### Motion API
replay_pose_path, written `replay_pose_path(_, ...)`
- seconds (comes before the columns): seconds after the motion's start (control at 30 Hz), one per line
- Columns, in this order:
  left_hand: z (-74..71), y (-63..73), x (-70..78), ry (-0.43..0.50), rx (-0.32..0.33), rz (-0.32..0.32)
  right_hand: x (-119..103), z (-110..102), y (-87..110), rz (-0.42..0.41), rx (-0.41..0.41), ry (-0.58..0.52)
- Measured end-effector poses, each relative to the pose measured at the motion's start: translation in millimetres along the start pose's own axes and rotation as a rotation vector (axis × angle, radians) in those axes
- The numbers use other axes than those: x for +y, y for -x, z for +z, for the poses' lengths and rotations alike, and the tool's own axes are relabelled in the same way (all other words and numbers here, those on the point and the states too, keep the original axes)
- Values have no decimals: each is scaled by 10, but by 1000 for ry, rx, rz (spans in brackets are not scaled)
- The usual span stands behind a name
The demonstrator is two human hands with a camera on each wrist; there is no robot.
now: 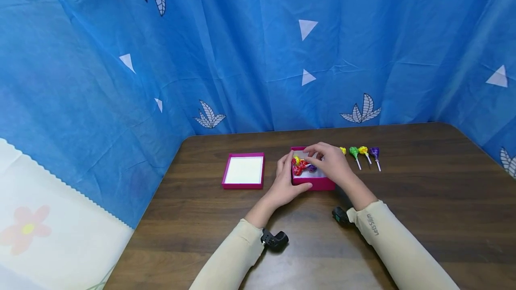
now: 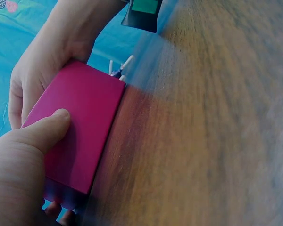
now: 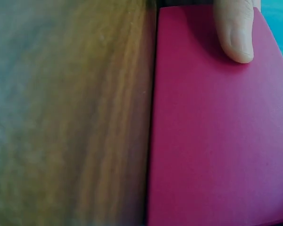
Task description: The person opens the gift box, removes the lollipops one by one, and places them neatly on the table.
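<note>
The left hand grips a deep magenta, square-cornered open box with smooth, matte walls and a pale lining, standing near the middle of the dark brown wood-grain table. Its thumb presses flat on the near wall while its fingers wrap the left side. The right hand is bent over the box's right part, fingers curved down toward the inside; whether they pinch anything cannot be told.

Inside, toward the left, lies a loose cluster of round, glossy-wrapped lollipops in red, yellow and purple. Right of the box, a row of ball-headed sweets in crinkled wrappers includes a green lollipop, a yellow lollipop and a purple lollipop, their thin white sticks slanting to the near side. A shallow magenta square lid, white inside, lies well apart to the left. A creased blue fabric curtain with white leaves and triangles hangs beyond the far edge.
</note>
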State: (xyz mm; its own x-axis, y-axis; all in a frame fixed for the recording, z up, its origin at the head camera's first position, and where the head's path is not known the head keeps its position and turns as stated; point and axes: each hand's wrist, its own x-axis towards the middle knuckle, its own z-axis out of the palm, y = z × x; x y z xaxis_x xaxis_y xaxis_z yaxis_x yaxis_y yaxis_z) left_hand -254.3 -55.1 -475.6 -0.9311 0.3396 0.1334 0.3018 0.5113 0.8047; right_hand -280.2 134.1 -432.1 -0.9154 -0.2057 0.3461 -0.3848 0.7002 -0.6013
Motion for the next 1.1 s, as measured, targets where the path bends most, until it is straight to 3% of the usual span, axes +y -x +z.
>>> replay_pose_path(0.67, 1, -15, -5, 0, -2, 20, -100, -51, -135, 30, -273, 130)
replay_pose_path(1.1, -14, -6, 0, 15, -7, 2, -184, 5, -184, -5, -347, 235)
